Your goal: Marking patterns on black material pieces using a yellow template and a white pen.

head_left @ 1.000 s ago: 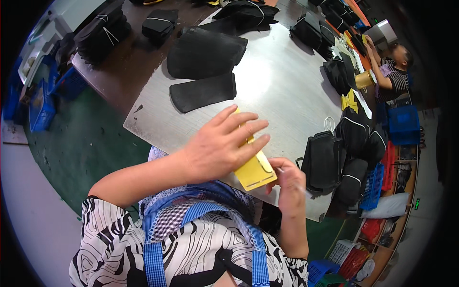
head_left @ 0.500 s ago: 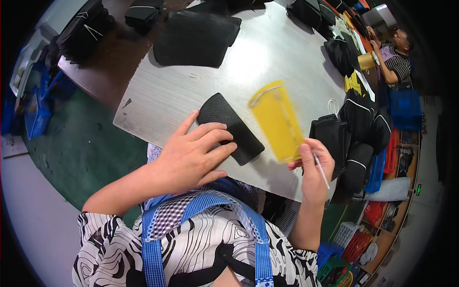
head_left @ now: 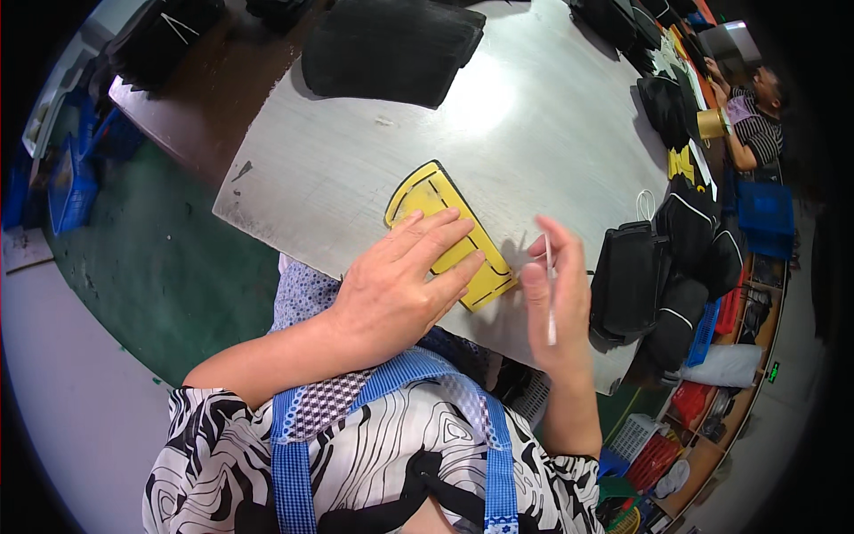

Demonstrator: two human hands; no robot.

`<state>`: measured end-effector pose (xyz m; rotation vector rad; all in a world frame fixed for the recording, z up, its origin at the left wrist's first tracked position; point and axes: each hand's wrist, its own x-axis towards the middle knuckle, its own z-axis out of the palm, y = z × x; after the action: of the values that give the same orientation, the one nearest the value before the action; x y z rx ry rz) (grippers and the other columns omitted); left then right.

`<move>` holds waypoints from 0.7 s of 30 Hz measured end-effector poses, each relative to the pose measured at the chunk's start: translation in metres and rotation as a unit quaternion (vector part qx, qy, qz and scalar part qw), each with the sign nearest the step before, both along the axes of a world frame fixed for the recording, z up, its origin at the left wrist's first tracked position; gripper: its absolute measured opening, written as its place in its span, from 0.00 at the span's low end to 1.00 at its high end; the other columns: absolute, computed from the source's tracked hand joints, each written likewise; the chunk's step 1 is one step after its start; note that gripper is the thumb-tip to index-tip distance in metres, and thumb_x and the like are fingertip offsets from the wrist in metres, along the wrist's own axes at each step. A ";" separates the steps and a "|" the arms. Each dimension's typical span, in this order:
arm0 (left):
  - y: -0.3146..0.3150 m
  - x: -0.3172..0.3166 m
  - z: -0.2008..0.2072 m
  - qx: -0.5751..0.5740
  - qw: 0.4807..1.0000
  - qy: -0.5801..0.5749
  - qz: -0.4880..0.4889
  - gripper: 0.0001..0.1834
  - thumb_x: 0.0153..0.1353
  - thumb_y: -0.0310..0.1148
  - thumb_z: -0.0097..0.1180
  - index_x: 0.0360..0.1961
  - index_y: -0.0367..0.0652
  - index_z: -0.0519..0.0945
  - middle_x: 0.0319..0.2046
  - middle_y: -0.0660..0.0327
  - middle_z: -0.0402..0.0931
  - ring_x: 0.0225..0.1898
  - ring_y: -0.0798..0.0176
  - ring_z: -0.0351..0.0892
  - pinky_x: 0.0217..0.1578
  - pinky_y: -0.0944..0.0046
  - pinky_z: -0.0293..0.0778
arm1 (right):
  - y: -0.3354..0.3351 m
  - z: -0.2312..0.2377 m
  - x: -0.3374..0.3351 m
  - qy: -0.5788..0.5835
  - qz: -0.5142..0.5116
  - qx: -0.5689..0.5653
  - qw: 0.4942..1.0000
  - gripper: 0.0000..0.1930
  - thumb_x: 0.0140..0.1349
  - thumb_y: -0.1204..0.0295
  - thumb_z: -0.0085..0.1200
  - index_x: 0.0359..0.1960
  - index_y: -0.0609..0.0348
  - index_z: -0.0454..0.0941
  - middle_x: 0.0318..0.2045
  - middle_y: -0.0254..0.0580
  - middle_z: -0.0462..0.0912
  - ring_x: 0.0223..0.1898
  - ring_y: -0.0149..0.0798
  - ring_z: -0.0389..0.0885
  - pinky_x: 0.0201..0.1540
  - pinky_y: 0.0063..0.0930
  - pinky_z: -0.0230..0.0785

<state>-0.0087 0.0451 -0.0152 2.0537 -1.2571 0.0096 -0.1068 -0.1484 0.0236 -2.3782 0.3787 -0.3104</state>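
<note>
Left hand (head_left: 400,278) lies flat, fingers slightly spread, across the yellow template (head_left: 487,283) on the pale table (head_left: 307,178); right hand (head_left: 564,311) is raised just beside it, fingers half-curled, holding a thin white stick (head_left: 551,307)

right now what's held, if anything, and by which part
The right hand holds a thin pale stick; exactly where along it is unclear. The left hand only rests on the yellow template.
</note>
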 end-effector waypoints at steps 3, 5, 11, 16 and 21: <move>0.000 0.001 0.000 0.000 1.000 0.004 -0.001 0.19 0.60 0.32 0.67 0.53 0.47 0.86 0.61 0.51 0.76 0.66 0.47 0.75 0.66 0.42 0.72 | -0.003 0.009 0.015 -0.036 -0.044 0.124 0.991 0.13 0.73 0.70 0.58 0.53 0.67 0.77 0.39 0.45 0.82 0.35 0.34 0.84 0.36 0.30 0.77; 0.001 0.001 -0.001 0.004 1.000 -0.002 0.001 0.19 0.58 0.31 0.68 0.52 0.46 0.86 0.61 0.51 0.76 0.66 0.46 0.75 0.65 0.42 0.72 | -0.001 0.012 0.033 -0.077 -0.019 0.201 0.976 0.12 0.74 0.68 0.58 0.47 0.67 0.81 0.39 0.46 0.85 0.38 0.34 0.85 0.37 0.28 0.77; 0.004 0.001 -0.008 -0.002 0.999 0.016 -0.031 0.17 0.53 0.30 0.62 0.46 0.42 0.86 0.58 0.49 0.78 0.66 0.47 0.75 0.65 0.44 0.73 | 0.024 -0.008 0.093 -0.047 0.222 0.060 0.972 0.07 0.70 0.70 0.58 0.36 0.60 0.86 0.34 0.46 0.87 0.38 0.46 0.86 0.41 0.36 0.78; -0.003 0.003 -0.003 -0.028 0.999 -0.033 -0.007 0.14 0.49 0.31 0.70 0.40 0.45 0.86 0.57 0.51 0.77 0.64 0.48 0.75 0.65 0.43 0.73 | 0.010 -0.013 0.120 -0.068 0.138 -0.084 0.984 0.08 0.70 0.70 0.55 0.36 0.59 0.85 0.29 0.45 0.84 0.34 0.50 0.82 0.41 0.43 0.75; -0.004 0.003 -0.001 -0.026 0.999 -0.027 -0.009 0.10 0.52 0.30 0.60 0.37 0.43 0.84 0.46 0.53 0.75 0.54 0.48 0.77 0.57 0.51 0.76 | 0.010 -0.011 0.086 -0.036 0.132 -0.002 0.991 0.08 0.70 0.69 0.57 0.37 0.59 0.85 0.32 0.45 0.85 0.36 0.51 0.82 0.41 0.44 0.74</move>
<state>-0.0062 0.0416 -0.0167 2.0092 -1.2940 0.0889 -0.0213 -0.1383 0.0124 -2.3782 0.0283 -0.2735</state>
